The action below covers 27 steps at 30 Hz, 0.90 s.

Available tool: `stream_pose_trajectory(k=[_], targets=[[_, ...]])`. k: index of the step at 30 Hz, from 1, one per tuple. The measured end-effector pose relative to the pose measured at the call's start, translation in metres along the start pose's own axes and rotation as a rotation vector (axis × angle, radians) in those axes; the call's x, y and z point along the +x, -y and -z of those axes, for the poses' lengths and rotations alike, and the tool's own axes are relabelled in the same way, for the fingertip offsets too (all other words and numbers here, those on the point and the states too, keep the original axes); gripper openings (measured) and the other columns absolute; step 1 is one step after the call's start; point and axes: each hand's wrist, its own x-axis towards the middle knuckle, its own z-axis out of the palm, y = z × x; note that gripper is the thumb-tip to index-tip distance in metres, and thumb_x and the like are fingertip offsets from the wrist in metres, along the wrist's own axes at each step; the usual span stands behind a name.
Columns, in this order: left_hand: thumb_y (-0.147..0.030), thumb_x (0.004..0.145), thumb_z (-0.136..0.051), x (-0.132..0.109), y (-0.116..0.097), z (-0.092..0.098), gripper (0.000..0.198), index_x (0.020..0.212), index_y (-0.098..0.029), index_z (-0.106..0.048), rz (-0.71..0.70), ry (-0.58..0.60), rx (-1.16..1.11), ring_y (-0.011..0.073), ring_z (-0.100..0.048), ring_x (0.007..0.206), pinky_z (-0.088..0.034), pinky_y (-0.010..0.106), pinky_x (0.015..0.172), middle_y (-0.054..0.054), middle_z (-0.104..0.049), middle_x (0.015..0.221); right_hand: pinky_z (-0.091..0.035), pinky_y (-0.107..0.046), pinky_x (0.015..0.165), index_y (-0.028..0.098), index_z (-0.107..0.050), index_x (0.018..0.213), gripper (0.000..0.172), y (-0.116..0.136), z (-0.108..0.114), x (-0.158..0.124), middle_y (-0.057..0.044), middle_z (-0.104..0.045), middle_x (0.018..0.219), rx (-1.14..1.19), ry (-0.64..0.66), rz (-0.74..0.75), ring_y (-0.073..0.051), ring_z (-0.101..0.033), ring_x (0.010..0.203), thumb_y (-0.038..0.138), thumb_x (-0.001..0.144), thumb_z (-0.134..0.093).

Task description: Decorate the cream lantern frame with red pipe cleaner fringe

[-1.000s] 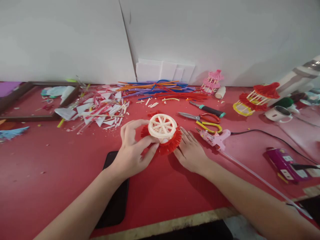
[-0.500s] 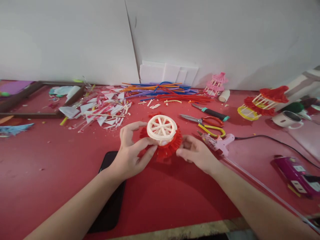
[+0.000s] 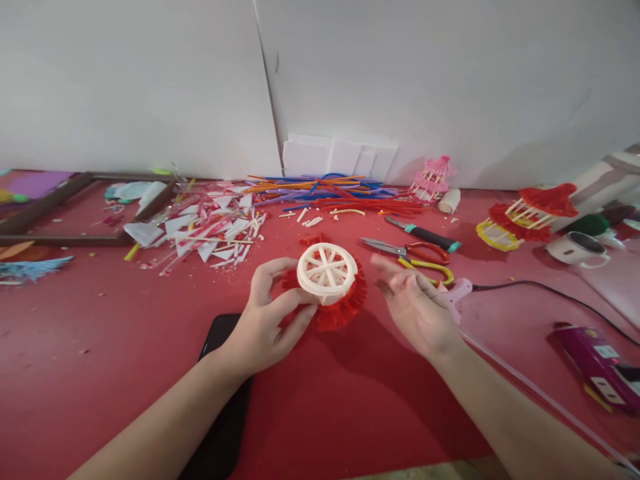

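My left hand (image 3: 267, 320) grips a small craft piece (image 3: 327, 283): a cream wheel-shaped ring with spokes sitting on a red fringed skirt, held just above the red table (image 3: 100, 347). My right hand (image 3: 417, 307) hovers to the right of the piece, palm turned up, fingers spread and empty, apart from it. A pink glue gun (image 3: 457, 291) lies just behind that hand.
Scissors (image 3: 405, 248), yellow-handled pliers (image 3: 435, 267) and a knife (image 3: 425, 233) lie behind the right hand. Coloured straws (image 3: 330, 188) and cut scraps (image 3: 205, 223) fill the back. A black phone (image 3: 220, 413) lies under my left forearm. Finished red and pink models (image 3: 525, 213), a mug (image 3: 575, 248) sit right.
My right hand has let go of the fringed piece, lifted away to the right and opened palm up. The left hand keeps its hold on the piece.
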Motion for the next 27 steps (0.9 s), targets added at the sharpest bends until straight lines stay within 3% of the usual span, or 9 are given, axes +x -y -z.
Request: stream_pose_trajectory(k=[1,3,6,8,10,13,17,22,27], targets=[[-0.009,0.092,-0.061,0.000,0.000,0.000,0.018,0.104,-0.022,-0.065,-0.004,0.000,-0.011,0.0275,-0.048,0.131,-0.054,0.047,0.107,0.011,-0.044,0.132,-0.056,-0.034,0.076,0.030,-0.074,0.083,0.021,0.002,-0.001,0.000,0.002,-0.069,0.072,0.068,0.024,-0.086,-0.014,-0.064,0.071,0.049,0.091,-0.069],[-0.008,0.092,-0.061,0.001,0.001,0.000,0.019,0.104,-0.022,-0.064,-0.008,-0.004,-0.026,0.0266,-0.049,0.131,-0.055,0.045,0.106,0.011,-0.045,0.131,-0.049,-0.027,0.054,0.027,-0.071,0.084,0.022,0.004,-0.002,0.002,0.008,-0.051,0.046,0.122,0.018,-0.230,-0.009,-0.042,0.042,0.048,0.092,-0.069],[-0.009,0.092,-0.063,0.002,0.002,0.001,0.019,0.104,-0.023,-0.065,-0.003,0.002,-0.042,0.0252,-0.052,0.127,-0.055,0.044,0.104,0.010,-0.048,0.129,-0.036,-0.023,0.044,0.023,-0.068,0.082,0.028,0.003,0.001,0.003,0.013,-0.032,0.039,0.023,-0.092,-0.274,-0.006,-0.021,0.036,0.050,0.089,-0.070],[-0.011,0.092,-0.065,0.002,0.001,0.002,0.017,0.103,-0.023,-0.066,0.002,-0.004,-0.031,0.0249,-0.055,0.122,-0.054,0.045,0.102,0.010,-0.050,0.127,-0.037,-0.025,0.047,0.023,-0.070,0.085,0.028,0.001,0.003,0.001,0.010,-0.038,0.044,-0.180,-0.179,-0.177,-0.007,-0.030,0.041,0.051,0.089,-0.070],[-0.012,0.092,-0.065,0.003,0.000,0.003,0.014,0.100,-0.023,-0.067,0.016,-0.020,-0.004,0.0264,-0.055,0.120,-0.051,0.050,0.101,0.010,-0.050,0.126,-0.043,-0.028,0.055,0.023,-0.071,0.090,0.021,0.001,0.004,-0.004,0.005,-0.054,0.057,-0.481,-0.196,0.009,-0.011,-0.047,0.052,0.044,0.092,-0.068],[-0.013,0.092,-0.065,0.005,-0.006,0.005,0.010,0.096,-0.022,-0.067,0.024,-0.035,0.059,0.0305,-0.051,0.123,-0.046,0.055,0.100,0.011,-0.049,0.128,-0.048,-0.032,0.068,0.024,-0.072,0.096,0.007,0.005,-0.002,-0.012,-0.001,-0.066,0.079,-0.876,-0.032,0.370,-0.014,-0.059,0.071,0.025,0.093,-0.066],[-0.013,0.091,-0.066,0.008,-0.015,0.007,0.008,0.095,-0.019,-0.067,-0.021,-0.064,0.167,0.0332,-0.049,0.124,-0.043,0.055,0.102,0.014,-0.049,0.131,-0.047,-0.035,0.077,0.023,-0.071,0.101,0.014,0.008,-0.016,-0.018,-0.002,-0.063,0.087,-1.096,0.112,0.704,-0.016,-0.059,0.081,0.014,0.091,-0.066],[-0.014,0.088,-0.070,0.007,-0.020,0.004,0.012,0.097,-0.021,-0.067,-0.075,-0.094,0.195,0.0333,-0.049,0.122,-0.045,0.055,0.103,0.013,-0.048,0.131,-0.045,-0.040,0.083,0.026,-0.070,0.110,0.019,0.004,-0.023,-0.021,-0.005,-0.060,0.102,-1.249,0.165,0.785,-0.020,-0.059,0.094,0.021,0.092,-0.067],[-0.017,0.093,-0.064,0.003,-0.018,0.004,0.027,0.119,-0.020,-0.060,-0.085,-0.075,0.049,0.0300,-0.055,0.122,-0.052,0.050,0.101,0.015,-0.049,0.132,-0.044,-0.040,0.082,0.026,-0.070,0.110,0.024,0.004,-0.021,-0.020,-0.005,-0.059,0.104,-1.252,0.146,0.756,-0.020,-0.057,0.095,0.013,0.091,-0.065]])
